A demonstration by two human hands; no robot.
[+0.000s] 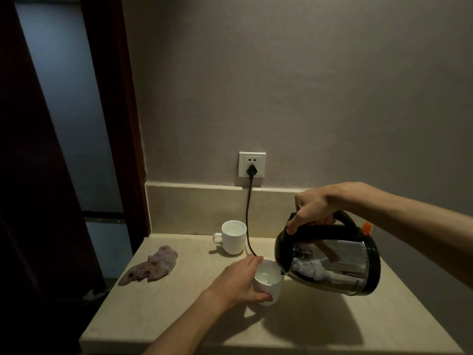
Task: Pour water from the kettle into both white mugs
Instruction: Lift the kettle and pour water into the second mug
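Two white mugs (268, 280), a silver-and-black kettle (330, 260), a purplish cloth (153, 265), a beige counter (166, 316).

Near mug (268, 283) — left side and handle hidden behind left hand (238, 283). Cord (247, 219) — lower end lost behind that hand. Counter (158, 311) — right corner cut by frame.

You won't find any text, label, brand or number that can be read here, neither on the kettle (330, 262) nor the wall socket (252, 164).
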